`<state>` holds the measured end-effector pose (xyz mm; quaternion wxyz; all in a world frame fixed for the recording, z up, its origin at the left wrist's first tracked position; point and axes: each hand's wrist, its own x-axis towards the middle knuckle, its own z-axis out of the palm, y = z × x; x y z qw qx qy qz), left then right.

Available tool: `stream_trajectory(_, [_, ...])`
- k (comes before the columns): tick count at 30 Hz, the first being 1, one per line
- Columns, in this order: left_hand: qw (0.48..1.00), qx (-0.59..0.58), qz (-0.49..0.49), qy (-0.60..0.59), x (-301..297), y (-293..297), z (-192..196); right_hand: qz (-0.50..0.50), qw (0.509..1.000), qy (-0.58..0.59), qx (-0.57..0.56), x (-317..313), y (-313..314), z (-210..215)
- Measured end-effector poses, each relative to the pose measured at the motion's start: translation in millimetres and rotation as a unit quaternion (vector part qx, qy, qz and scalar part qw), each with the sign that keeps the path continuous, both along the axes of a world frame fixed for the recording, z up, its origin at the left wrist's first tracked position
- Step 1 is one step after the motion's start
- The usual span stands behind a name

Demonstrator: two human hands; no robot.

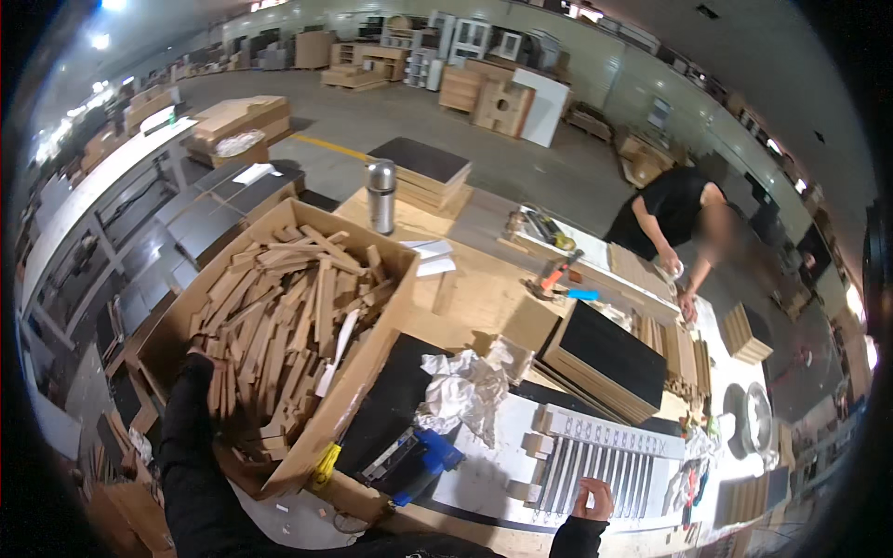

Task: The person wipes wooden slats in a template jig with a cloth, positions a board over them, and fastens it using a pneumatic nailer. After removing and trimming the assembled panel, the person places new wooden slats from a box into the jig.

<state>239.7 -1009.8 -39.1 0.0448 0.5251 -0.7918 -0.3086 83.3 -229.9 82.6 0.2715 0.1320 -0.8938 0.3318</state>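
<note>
My left hand (pixel 212 361) reaches over the near left side of a large cardboard box (pixel 372 367) and touches the wooden strips (pixel 279 312) heaped inside. Its fingers are mostly lost among the strips, so I cannot tell their grip. My right hand (pixel 593 500) hovers at the table's near edge, loosely bent with fingers apart and nothing visible in it. Beside it, several slim metal rods (pixel 595 470) lie in a row on a white board, below a pale slotted rail (pixel 609 432). Small wooden blocks (pixel 524 490) sit at the rods' left end.
A blue nail gun (pixel 433 456) and crumpled white wrapping (pixel 465 391) lie right of the box. Black-topped panels (pixel 609 358) are stacked beyond the rail. A steel flask (pixel 380 197) and a hammer (pixel 558 272) stand farther back. Across the table, another person (pixel 665 219) bends over wooden pieces.
</note>
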Motion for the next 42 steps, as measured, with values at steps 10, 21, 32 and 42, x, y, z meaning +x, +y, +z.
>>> stream_trajectory(10, [0.990,-0.126,-0.050,0.037,-11,44,31,0.045,0.993,-0.028,-0.107,-18,-33,-26])
stream_trajectory(21, [0.942,-0.129,-0.152,0.269,-58,222,193,0.567,0.775,-0.175,-0.217,-26,-299,62])
stream_trajectory(32, [0.742,-0.120,-0.276,0.599,-108,254,231,0.575,0.694,-0.355,-0.250,-28,-455,23])
stream_trajectory(42, [0.755,0.167,-0.388,0.502,-167,328,260,0.561,0.474,-0.502,-0.457,-58,-429,9])
